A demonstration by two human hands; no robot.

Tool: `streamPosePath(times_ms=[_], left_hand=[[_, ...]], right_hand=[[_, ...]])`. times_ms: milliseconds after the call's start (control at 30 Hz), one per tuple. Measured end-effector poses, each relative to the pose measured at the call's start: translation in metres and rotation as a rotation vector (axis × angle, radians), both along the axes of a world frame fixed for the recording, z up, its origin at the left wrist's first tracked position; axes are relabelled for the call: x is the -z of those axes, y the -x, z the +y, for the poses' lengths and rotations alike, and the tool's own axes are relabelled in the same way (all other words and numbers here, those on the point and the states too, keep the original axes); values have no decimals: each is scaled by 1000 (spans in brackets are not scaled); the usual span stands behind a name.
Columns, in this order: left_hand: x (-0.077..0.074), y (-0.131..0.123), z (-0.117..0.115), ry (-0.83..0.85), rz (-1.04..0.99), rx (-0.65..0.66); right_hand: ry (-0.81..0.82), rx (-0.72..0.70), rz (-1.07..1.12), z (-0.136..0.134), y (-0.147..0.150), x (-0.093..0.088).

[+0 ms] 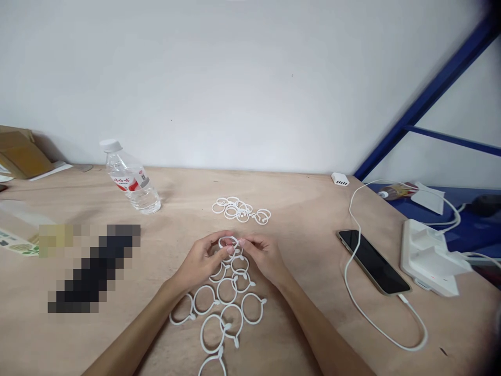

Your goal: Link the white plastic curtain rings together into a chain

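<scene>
My left hand (206, 259) pinches a white plastic ring (228, 238) between thumb and fingers. On the other side, my right hand (266, 257) grips the same ring's edge with thumb and forefinger. Under and in front of my hands lie several white rings (227, 291) with small knobs, like curtain rings; some overlap, and a few are partly hidden by the hands. Beyond my fingertips sits a small pile of similar white rings (237, 207) on the wooden table (297, 209).
A water bottle (131, 180) stands at the back left, near a cardboard box (23, 151). To the right are a phone (373, 263) with a white charging cable (354, 271), a power strip (428, 258) and a small white block (340, 179). A blurred dark patch (92, 271) covers something left.
</scene>
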State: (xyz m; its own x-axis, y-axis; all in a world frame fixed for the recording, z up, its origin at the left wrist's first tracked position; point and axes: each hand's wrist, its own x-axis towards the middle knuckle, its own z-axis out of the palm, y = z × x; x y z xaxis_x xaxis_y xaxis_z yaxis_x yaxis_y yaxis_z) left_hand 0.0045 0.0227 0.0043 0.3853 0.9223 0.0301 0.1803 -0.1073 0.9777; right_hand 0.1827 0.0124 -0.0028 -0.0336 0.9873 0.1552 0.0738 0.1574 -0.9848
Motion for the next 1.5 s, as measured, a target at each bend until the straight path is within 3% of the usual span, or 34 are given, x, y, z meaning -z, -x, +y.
streamPosePath(times_ms=[300,467,567,667,1033,1333,1500], left_hand=[[-2,0,0,-50,68,1],[-1,4,2,-340,357,-52],[-2,5,2,-474,498,-25],[-3,4,1,-531,548,-33],[2,5,3,-551,480,-40],[2,5,3,-581,460,-57],[1,5,3,-579,458,-54]], right_hand=[[-69,33,-162,-3,2,2],[-300,234,-616,8,-18,6],[-219,361,-926,13,-27,13],[-147,371,-1049,14,-28,17],[-122,370,-937,13,-29,15],[-274,373,-975,11,-27,16],[-261,381,-947,10,-29,16]])
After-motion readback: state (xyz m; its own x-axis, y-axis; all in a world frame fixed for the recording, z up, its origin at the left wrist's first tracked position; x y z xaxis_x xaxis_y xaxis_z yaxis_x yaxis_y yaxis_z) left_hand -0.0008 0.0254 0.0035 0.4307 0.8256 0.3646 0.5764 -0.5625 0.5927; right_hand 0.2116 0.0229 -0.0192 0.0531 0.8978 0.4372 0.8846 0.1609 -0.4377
